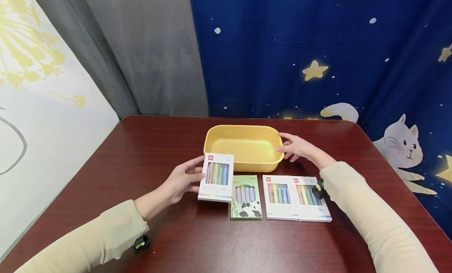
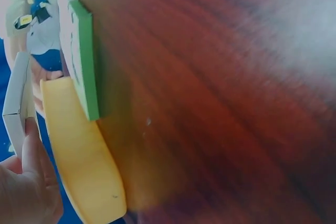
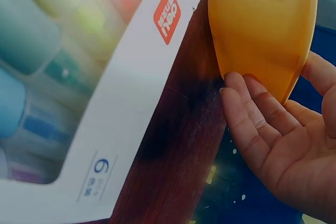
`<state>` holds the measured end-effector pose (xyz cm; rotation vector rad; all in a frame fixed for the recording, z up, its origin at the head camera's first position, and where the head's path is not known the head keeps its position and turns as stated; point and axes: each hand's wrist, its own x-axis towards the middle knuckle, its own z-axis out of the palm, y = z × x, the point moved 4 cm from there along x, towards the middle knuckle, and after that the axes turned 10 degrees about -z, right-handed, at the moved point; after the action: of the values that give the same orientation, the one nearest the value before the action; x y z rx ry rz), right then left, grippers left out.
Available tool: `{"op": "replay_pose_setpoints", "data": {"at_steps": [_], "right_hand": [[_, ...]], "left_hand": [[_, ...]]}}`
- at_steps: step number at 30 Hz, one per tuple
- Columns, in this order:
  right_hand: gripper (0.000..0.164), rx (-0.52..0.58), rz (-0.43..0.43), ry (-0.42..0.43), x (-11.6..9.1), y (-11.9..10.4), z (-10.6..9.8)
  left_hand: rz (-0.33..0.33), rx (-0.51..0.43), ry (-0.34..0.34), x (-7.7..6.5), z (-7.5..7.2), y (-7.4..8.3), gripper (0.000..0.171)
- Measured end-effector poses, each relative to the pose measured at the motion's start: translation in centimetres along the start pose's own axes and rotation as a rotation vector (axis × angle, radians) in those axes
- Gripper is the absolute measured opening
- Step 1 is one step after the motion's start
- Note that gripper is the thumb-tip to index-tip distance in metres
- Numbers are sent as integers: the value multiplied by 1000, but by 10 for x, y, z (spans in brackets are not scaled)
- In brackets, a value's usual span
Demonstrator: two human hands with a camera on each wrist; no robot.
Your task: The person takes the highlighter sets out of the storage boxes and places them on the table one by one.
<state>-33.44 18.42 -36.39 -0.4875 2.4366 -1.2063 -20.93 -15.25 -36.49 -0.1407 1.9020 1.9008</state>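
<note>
My left hand (image 1: 181,181) grips a white box of coloured pens (image 1: 218,198) by its left side, thumb and fingers on opposite faces. The box is raised off the table, tilted, overlapping the front left corner of the yellow basket (image 1: 247,167). At the basket's right end, my right hand (image 1: 300,146) holds the wall, one digit over the rim and other fingers against the outside, as the right wrist view shows. The basket's visible inside holds nothing. In front of it lie a green panda box of pens (image 1: 246,202) and two white pen boxes (image 1: 280,210) side by side.
Everything stands on a dark red wooden table (image 1: 169,241). Behind it hang a grey curtain (image 1: 152,49) and a blue starry curtain (image 1: 261,61). A white panel (image 1: 42,128) borders the left side. My right forearm passes over the rightmost white box.
</note>
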Motion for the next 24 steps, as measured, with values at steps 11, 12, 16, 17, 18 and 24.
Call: {"op": "replay_pose_setpoints", "data": {"at_steps": [11, 12, 16, 17, 18, 24], "right_hand": [[75, 9, -2, -1, -1, 2, -1], [75, 8, -1, -1, -1, 2, -1], [75, 8, 2, -1, -1, 2, -1], [75, 8, 2, -1, -1, 2, -1], [75, 8, 1, 0, -1, 1, -1], [75, 8, 2, -4, -2, -1, 0]], "left_hand": [[-29, -26, -27, -5, 2, -16, 60], [-29, -27, -25, -6, 1, -17, 60], [-44, -28, -14, -9, 0, -21, 59], [-49, -30, -13, -9, 0, -23, 59], [-53, -31, -11, -9, -1, -24, 59], [-77, -29, 17, -7, -3, -32, 58]]}}
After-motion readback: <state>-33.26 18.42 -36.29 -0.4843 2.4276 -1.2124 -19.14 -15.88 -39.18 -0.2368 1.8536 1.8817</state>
